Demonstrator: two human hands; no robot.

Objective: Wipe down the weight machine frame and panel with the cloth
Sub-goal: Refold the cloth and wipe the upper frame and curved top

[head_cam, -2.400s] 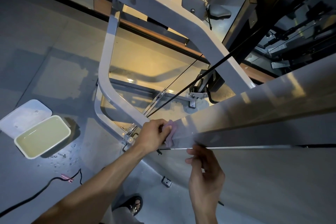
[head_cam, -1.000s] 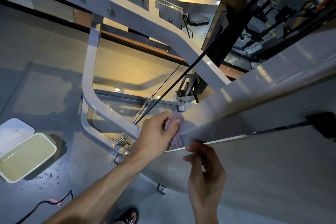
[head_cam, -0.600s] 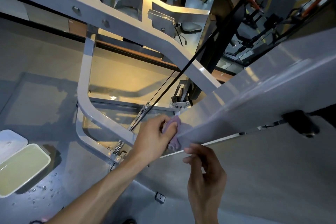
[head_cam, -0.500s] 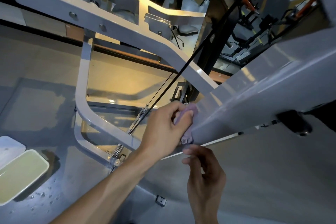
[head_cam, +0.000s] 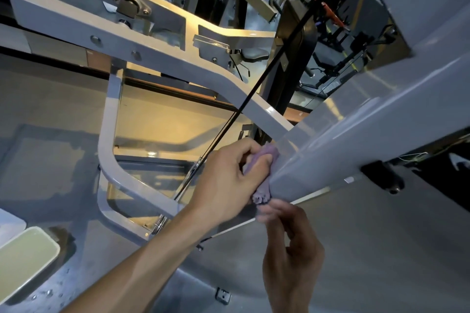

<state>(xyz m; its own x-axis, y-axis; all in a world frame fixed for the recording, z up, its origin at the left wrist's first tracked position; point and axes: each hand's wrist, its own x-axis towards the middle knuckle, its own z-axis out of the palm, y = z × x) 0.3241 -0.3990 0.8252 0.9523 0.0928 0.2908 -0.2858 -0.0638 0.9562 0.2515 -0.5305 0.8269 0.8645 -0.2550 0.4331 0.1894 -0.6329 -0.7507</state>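
Observation:
A small purple cloth (head_cam: 263, 156) is bunched in my left hand (head_cam: 229, 180), which grips it and presses it against the low end of the glossy grey panel (head_cam: 356, 140) of the weight machine. One end of the cloth hangs out below the hand. My right hand (head_cam: 292, 262) is just under it, its bent fingertips touching the panel's lower edge beside the cloth's end and holding nothing. The pale grey frame (head_cam: 162, 58) slants from the upper left down to the panel.
A black cable (head_cam: 254, 89) runs diagonally past the frame, close to my left hand. A white tub of yellowish liquid (head_cam: 23, 259) stands on the floor at the lower left, with drops around it. A black knob (head_cam: 384, 175) sticks out under the panel.
My left hand has slid the cloth up and to the right along the panel's end. My right hand has stayed at the lower edge. The view has tilted upward.

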